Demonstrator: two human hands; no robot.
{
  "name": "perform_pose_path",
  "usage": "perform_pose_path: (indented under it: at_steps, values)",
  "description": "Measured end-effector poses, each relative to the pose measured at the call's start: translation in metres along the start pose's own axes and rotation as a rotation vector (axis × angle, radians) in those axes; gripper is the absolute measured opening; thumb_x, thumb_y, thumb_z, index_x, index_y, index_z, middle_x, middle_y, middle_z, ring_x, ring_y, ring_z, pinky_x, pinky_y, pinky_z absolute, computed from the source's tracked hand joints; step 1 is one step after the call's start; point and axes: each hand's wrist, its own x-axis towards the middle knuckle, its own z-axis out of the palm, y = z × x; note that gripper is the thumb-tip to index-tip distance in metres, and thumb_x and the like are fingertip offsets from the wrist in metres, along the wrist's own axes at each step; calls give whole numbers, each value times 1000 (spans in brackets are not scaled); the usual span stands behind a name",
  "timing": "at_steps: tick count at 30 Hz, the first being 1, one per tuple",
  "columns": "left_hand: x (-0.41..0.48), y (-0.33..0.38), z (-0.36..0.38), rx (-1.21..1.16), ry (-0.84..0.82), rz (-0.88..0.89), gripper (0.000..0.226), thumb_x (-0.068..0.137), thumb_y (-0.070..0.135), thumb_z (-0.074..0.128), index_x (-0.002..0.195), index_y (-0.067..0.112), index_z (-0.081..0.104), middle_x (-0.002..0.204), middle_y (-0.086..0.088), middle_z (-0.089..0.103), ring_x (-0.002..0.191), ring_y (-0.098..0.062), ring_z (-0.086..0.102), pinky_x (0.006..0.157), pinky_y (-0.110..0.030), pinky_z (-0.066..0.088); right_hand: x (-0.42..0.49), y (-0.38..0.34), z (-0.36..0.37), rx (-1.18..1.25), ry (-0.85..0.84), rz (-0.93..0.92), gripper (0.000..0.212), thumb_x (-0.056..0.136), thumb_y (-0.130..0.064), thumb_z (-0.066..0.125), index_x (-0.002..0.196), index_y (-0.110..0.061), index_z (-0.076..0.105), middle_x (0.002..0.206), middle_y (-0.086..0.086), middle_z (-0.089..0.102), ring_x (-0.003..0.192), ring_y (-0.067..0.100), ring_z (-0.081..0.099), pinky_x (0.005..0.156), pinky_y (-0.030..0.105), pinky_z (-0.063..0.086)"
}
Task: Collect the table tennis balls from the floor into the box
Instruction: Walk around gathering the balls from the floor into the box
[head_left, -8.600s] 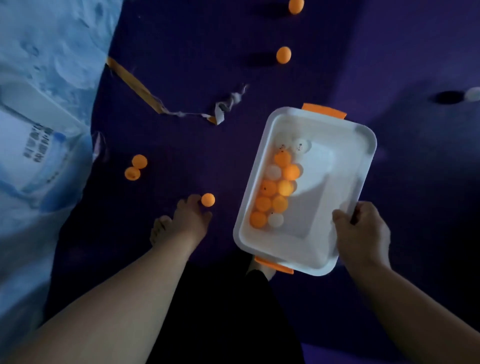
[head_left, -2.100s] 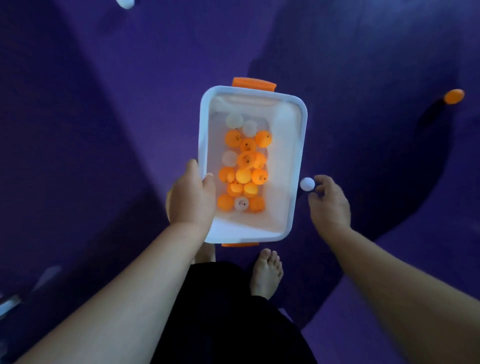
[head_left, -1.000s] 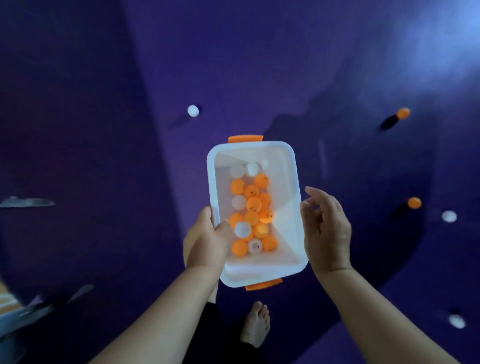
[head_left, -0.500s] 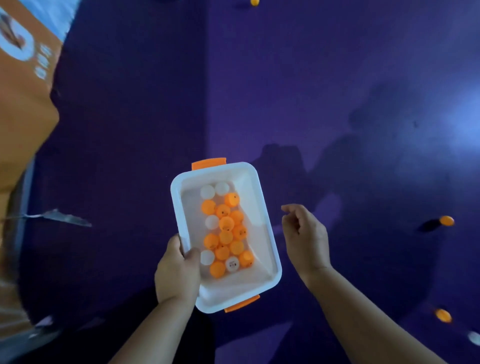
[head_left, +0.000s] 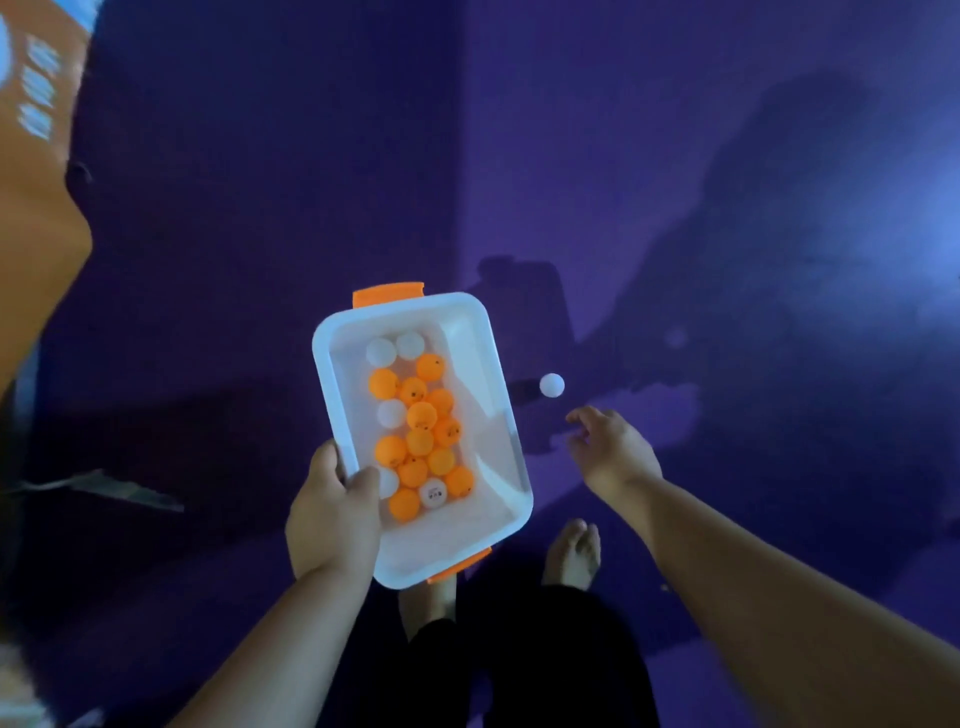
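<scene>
Box (head_left: 506, 415) held level in our left hand (head_left: 332, 514), grip clamped on its near-left rim so balls stay in; right hand (head_left: 610, 449), fingers spread and empty, reaches toward white ball (head_left: 551, 385) on floor (head_left: 727, 208).

A dark purple floor (head_left: 597, 156) fills nearly the whole view, with a straight seam (head_left: 457, 156) running up through it (two shades meet there, darker on the left). A pale bluish glow (head_left: 883, 244) brightens the right side. An orange panel (head_left: 31, 182) with white markings stands at the left edge.
</scene>
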Motion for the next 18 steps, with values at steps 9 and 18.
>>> perform_pose_path:
  at_steps: [9, 18]
  values:
    - [57, -8, 41, -163, -24, -25, 18, 88, 25, 55, 92, 42, 51, 86, 15, 64, 81, -3, 58, 67, -29, 45, 114, -4, 53, -329, -121, -76, 64, 92, -8, 47, 144, -38, 25, 155, 2, 7, 124, 29, 39, 77, 36, 42]
    - [48, 5, 53, -137, 1, -54, 16, 87, 24, 54, 86, 39, 52, 83, 12, 65, 78, -8, 61, 65, -31, 48, 99, 3, 32, 182, 202, -100, 45, 93, -15, 44, 133, -35, 45, 122, 2, 46, 89, 27, 56, 70, 29, 38]
